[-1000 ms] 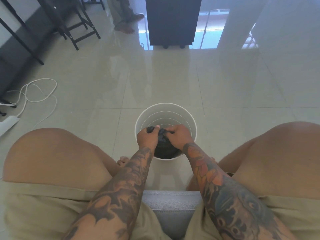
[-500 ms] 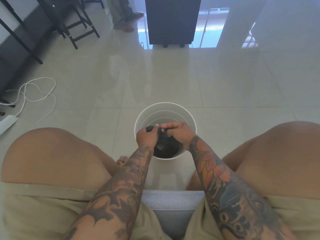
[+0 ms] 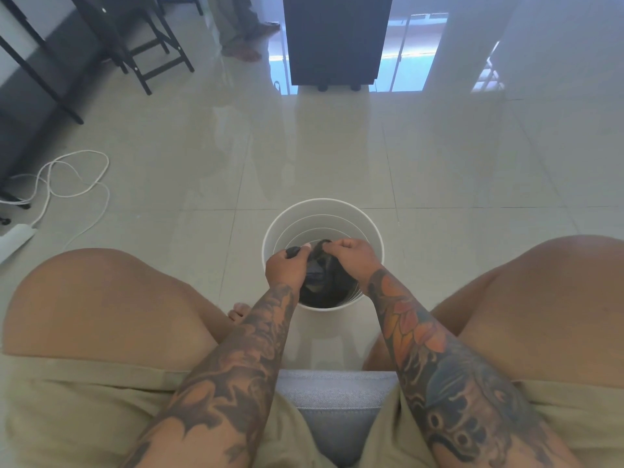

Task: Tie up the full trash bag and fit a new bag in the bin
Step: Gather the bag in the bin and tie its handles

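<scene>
Fingers (image 3: pixel 297 250) of the left hand (image 3: pixel 287 268) curl round a dark strip of the trash bag (image 3: pixel 319 285), a stub of black plastic poking out past the thumb side. Across from them the right hand (image 3: pixel 351 258) pinches another gathered tail of the same bag between curled fingers and thumb, a little tuft standing up just at its fingertips. Both hands meet over the middle of the white bin (image 3: pixel 324 211), knuckles nearly touching, with the bag's neck bunched directly between and below them. Its black body sits down inside the bin, toward the near wall, under the wrists. The two tails run roughly left to right, one toward each hand, so neither hand is the nearer; the knot seems to form at the point where they cross. I judge the tying to be mid-way: whether a first loop is already pulled snug cannot be told, since the hands hide the crossing. No fresh bag shows anywhere on the floor (image 3: pixel 337 146).
</scene>
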